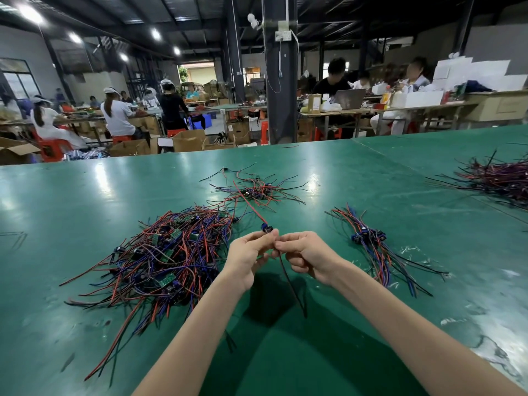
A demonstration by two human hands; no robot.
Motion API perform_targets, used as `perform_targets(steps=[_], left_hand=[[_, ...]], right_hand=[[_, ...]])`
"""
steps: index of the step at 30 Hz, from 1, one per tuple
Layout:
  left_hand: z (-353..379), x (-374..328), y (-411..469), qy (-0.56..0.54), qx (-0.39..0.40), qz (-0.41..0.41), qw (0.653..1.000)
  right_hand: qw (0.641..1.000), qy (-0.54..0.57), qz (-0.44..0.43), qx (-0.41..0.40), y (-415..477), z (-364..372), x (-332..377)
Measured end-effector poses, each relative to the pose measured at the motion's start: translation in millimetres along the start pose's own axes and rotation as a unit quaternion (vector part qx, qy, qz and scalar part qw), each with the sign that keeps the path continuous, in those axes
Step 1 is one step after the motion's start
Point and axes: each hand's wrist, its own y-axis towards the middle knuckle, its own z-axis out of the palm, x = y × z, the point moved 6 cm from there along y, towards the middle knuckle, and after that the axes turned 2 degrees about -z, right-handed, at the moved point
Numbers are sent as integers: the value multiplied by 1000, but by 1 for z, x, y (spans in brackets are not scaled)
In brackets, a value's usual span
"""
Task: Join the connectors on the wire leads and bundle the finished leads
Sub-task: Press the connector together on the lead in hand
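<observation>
My left hand (245,257) and my right hand (305,255) meet above the green table (85,201), fingertips together. Between them sits a small blue connector (266,227). My left hand pinches it, and a red wire runs from it up and away to the far pile. My right hand pinches a dark lead (291,284) that hangs down toward me from the same spot. A large tangled heap of red, blue and black leads with small green boards (168,252) lies to the left. A neat group of leads with blue connectors (371,241) lies to the right.
A smaller loose pile of leads (257,191) lies beyond my hands. Another heap of dark and red wires (497,177) sits at the far right edge. Scraps of clear film (485,347) litter the near right. Other workers sit at benches behind the table.
</observation>
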Motion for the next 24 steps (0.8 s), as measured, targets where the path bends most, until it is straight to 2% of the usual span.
perform_targets(steps=[3,8,14,18,24], left_hand=[[-2,0,0,12,-19,16,1000],[-2,-3,-3,21,-23,46,998],[2,-3,-8,42,-28,78,996],[0,-6,-7,71,-47,96,992],[-5,-15,-4,61,-65,112,990]], right_hand=[[998,-56,-24,-32,-1,-2,1],[996,-74,-20,-46,-4,-2,2],[993,-55,70,-78,-3,-7,-7],[992,-35,94,-73,-3,-8,-9],[997,-45,61,-33,-1,0,-4]])
